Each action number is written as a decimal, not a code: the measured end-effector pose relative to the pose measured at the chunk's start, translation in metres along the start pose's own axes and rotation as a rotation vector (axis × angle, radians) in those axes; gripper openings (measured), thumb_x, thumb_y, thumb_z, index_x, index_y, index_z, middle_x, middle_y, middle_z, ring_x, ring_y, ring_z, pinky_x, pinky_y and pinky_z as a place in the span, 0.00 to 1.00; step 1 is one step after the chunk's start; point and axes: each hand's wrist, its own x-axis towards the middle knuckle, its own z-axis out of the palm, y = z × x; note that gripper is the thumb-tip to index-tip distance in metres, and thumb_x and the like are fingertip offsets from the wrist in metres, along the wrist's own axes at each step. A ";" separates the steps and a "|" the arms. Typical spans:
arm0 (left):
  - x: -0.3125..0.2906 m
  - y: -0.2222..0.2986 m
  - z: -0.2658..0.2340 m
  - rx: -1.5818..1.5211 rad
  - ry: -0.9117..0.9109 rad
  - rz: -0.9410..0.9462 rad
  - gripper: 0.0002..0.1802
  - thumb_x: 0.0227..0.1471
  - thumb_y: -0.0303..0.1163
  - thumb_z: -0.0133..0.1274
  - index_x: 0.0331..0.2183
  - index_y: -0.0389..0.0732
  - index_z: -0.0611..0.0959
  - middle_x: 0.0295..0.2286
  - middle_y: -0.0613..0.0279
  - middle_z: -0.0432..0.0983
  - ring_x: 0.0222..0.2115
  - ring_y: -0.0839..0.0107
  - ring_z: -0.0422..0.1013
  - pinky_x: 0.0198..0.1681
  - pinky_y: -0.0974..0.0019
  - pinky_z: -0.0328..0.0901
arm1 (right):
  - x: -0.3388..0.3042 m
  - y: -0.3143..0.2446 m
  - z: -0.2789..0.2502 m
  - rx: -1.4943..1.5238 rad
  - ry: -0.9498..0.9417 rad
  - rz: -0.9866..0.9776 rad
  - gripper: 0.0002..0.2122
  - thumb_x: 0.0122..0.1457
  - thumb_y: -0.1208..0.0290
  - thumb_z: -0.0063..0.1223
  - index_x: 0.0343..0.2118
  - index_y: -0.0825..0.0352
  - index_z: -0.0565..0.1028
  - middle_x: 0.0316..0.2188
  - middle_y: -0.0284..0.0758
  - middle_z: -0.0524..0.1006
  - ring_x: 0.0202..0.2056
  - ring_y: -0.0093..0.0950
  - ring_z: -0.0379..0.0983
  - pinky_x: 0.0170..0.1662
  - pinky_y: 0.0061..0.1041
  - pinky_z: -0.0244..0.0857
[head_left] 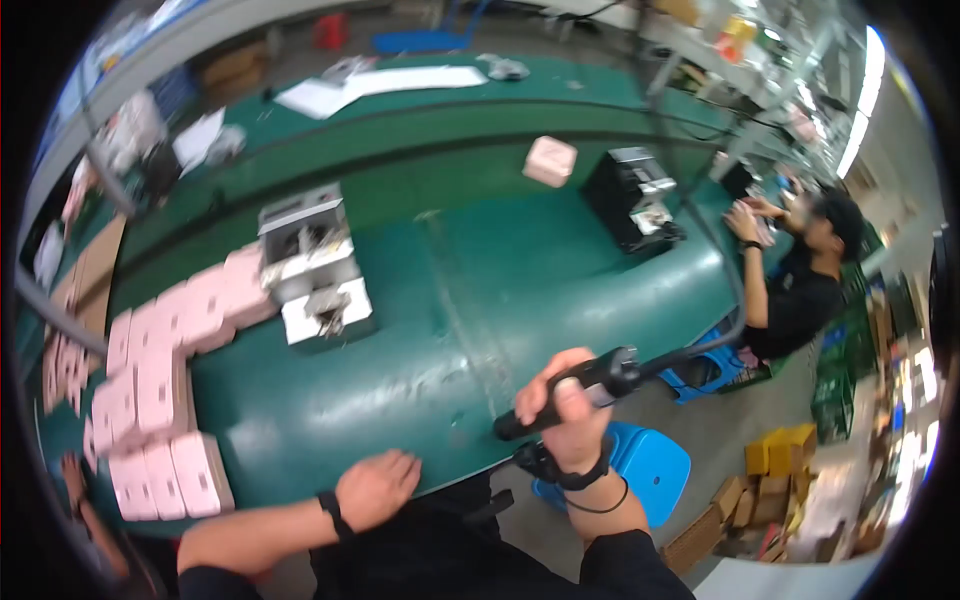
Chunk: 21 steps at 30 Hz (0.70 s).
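Observation:
My right hand (573,415) is wrapped around a black electric screwdriver (612,376), held over the front edge of the green table (320,420). Its narrow end points left, and a dark cord-like length runs off its thick end toward the right. My left hand (380,488) rests at the table's near edge with nothing in it, its fingers stretched out. To its left, flat pale pink boxes (160,395) stand in rows and stacks. Beyond my hands sits a white and grey fixture (318,262) with metal parts; it touches or nearly touches the pink boxes.
A black fixture (625,205) and a single pink box (550,161) stand farther right. A co-worker (800,270) works at the right end. Another person's hand (74,480) shows at far left. A blue stool (650,470) stands beside me; white sheets (380,88) lie at the back.

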 end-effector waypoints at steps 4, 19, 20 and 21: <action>-0.003 0.027 -0.003 0.292 -0.027 0.107 0.23 0.45 0.29 0.51 0.43 0.28 0.78 0.41 0.50 0.75 0.42 0.61 0.73 0.42 0.65 0.70 | -0.013 -0.014 -0.012 -0.059 0.025 -0.044 0.09 0.58 0.69 0.52 0.36 0.67 0.67 0.18 0.37 0.70 0.18 0.28 0.68 0.24 0.30 0.66; -0.042 0.025 0.017 0.113 0.069 -0.065 0.25 0.48 0.26 0.50 0.50 0.28 0.74 0.50 0.46 0.72 0.52 0.57 0.70 0.52 0.62 0.68 | -0.061 -0.031 -0.019 -0.065 0.025 -0.149 0.14 0.64 0.56 0.44 0.38 0.64 0.65 0.19 0.32 0.68 0.17 0.25 0.64 0.25 0.26 0.62; -0.050 0.029 0.018 0.119 0.072 -0.080 0.25 0.48 0.26 0.50 0.50 0.28 0.74 0.50 0.46 0.72 0.52 0.57 0.70 0.52 0.62 0.68 | -0.069 -0.029 -0.019 -0.061 0.022 -0.137 0.14 0.64 0.56 0.44 0.37 0.64 0.65 0.19 0.32 0.68 0.17 0.25 0.64 0.26 0.26 0.62; -0.058 0.036 0.019 0.143 0.090 -0.089 0.25 0.47 0.26 0.50 0.50 0.28 0.75 0.49 0.46 0.72 0.51 0.57 0.70 0.51 0.63 0.69 | -0.079 -0.027 -0.019 -0.059 0.022 -0.129 0.14 0.64 0.56 0.43 0.37 0.64 0.64 0.19 0.32 0.68 0.17 0.25 0.64 0.26 0.26 0.62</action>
